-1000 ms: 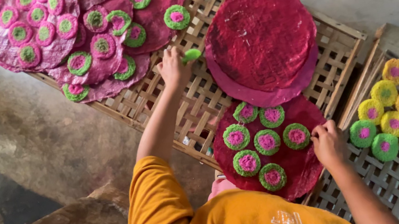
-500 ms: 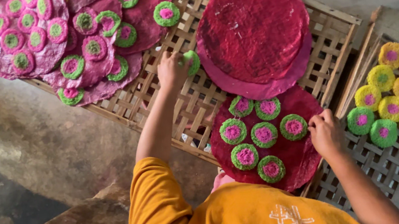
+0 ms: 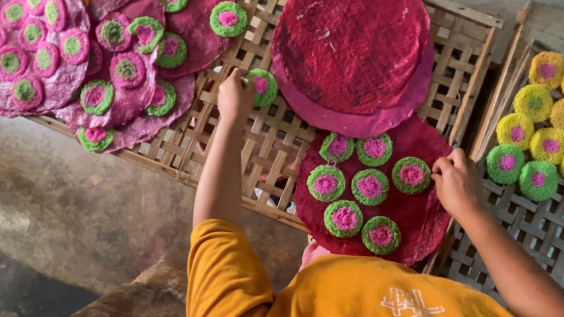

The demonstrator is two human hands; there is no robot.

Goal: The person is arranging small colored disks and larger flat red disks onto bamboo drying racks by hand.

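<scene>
While tilted rightward, green-pink disc (image 3: 262,86)

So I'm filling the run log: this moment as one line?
left hand: holds green disc | right hand: on red sheet edge | rack: bamboo

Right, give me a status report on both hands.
Left hand pinching a green-and-pink round cake over the woven bamboo tray. Right hand on the dark red round sheet's edge. Nothing in the way.

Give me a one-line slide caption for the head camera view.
Left hand holds a green-and-pink disc over a woven bamboo rack; right hand rests at a dark red sheet.
</scene>
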